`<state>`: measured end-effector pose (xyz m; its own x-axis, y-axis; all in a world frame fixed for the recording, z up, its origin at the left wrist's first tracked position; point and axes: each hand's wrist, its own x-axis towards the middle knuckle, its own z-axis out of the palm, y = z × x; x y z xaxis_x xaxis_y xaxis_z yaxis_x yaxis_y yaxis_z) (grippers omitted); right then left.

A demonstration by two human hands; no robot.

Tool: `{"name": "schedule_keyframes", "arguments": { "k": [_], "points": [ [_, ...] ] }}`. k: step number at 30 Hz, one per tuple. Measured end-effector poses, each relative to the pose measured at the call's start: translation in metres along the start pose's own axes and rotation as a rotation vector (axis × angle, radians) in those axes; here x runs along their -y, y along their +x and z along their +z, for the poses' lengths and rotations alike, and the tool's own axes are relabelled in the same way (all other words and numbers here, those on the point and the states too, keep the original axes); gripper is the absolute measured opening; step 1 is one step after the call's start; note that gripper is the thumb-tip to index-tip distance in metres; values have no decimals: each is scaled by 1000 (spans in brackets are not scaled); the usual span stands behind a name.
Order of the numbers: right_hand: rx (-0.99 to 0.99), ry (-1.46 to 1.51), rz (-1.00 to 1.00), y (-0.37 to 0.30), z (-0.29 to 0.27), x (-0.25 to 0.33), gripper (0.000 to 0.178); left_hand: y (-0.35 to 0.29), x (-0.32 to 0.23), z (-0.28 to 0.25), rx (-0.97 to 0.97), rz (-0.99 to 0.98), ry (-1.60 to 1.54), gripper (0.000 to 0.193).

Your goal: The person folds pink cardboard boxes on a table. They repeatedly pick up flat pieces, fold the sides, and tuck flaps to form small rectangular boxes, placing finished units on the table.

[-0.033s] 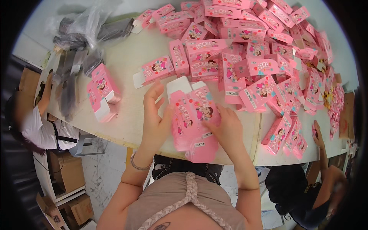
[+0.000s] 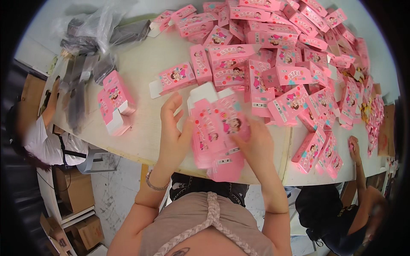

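Note:
In front of me at the table's near edge lies a stack of flat, unfolded pink cartons [image 2: 204,150] with white flaps. My right hand [image 2: 256,143] grips the right edge of the top flat carton [image 2: 222,112], thumb on its printed face and fingers around the edge. That carton is slightly blurred. My left hand [image 2: 174,130] is open beside the stack's left edge, fingers apart and partly curled, its thumb close to or touching the cartons; the exact contact cannot be made out.
A large heap of folded pink boxes [image 2: 273,40] covers the back right. Two pink boxes [image 2: 114,96] stand at left, near dark plastic-wrapped packs [image 2: 79,72]. Shiny pink and gold packets [image 2: 375,111] lie at far right. Co-workers sit at left [image 2: 55,143] and right [image 2: 329,209].
My right hand has shifted slightly right, and the top flat carton has slid and turned a little with it. My left hand is nearly unmoved.

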<state>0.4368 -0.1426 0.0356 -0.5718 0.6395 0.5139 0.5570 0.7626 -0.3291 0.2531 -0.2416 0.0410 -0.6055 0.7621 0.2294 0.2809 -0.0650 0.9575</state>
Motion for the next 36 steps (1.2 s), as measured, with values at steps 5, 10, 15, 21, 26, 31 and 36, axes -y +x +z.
{"name": "schedule_keyframes", "arguments": {
  "k": [5, 10, 15, 21, 26, 31, 36],
  "points": [
    [188, 612, 76, -2, -46, 21, 22, 13, -19, 13, 124, -497, -981, 45],
    [334, 657, 47, 10, -57, 28, 60, 16, -30, 32, 237, -256, -601, 47],
    [156, 822, 187, 24, -43, 32, 93, 6, -55, 45, 291, 43, -448, 61],
    [-186, 1045, 165, 17, -20, 33, 74, -8, -43, 35, 421, 161, -389, 74],
    [-150, 783, -8, 13, -17, 12, 43, -2, -50, 15, 553, 221, 83, 60],
    [-220, 1365, 206, 27, -25, 27, 22, -12, -53, 18, 486, 58, 73, 57],
    [107, 1315, 354, 36, -54, 30, 18, -11, -41, 16, 397, 265, -25, 63]
  ]
}}
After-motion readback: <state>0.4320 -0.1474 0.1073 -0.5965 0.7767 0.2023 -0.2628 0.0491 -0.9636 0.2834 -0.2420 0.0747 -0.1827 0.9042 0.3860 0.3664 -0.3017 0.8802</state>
